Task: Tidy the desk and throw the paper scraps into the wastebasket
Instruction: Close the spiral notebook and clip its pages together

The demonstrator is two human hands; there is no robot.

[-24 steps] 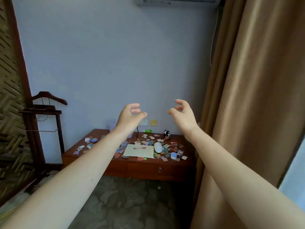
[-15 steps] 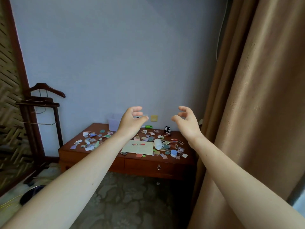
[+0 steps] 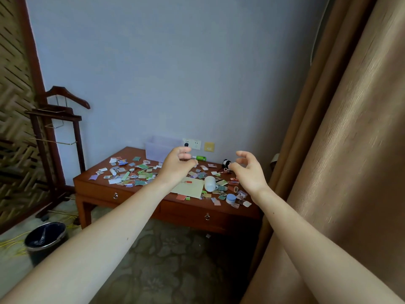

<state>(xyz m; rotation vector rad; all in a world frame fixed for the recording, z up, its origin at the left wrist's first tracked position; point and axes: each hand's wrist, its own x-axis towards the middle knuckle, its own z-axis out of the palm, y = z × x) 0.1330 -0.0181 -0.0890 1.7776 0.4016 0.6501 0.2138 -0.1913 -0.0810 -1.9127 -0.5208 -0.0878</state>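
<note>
A low wooden desk (image 3: 103, 190) stands against the blue wall, strewn with several coloured paper scraps (image 3: 133, 175). A pale green sheet (image 3: 192, 188), a tipped white mug (image 3: 209, 183), a small blue jar (image 3: 230, 198), a green glue stick (image 3: 199, 158) and a panda figure (image 3: 225, 163) lie among them. A clear plastic box (image 3: 160, 148) sits at the desk's back. The black wastebasket (image 3: 45, 242) stands on the floor at the left. My left hand (image 3: 175, 166) and my right hand (image 3: 248, 171) are held out in the air before the desk, fingers loosely curled, holding nothing.
A dark wooden valet stand (image 3: 55, 137) is left of the desk. A brown curtain (image 3: 339, 150) hangs close on the right. One scrap (image 3: 207, 236) lies on the patterned carpet under the desk. Yellow cables (image 3: 13, 244) trail by the wastebasket.
The view has tilted down and come nearer the desk, so the wastebasket and plastic box now show. Both hands have stayed raised and empty, sinking lower in the picture.
</note>
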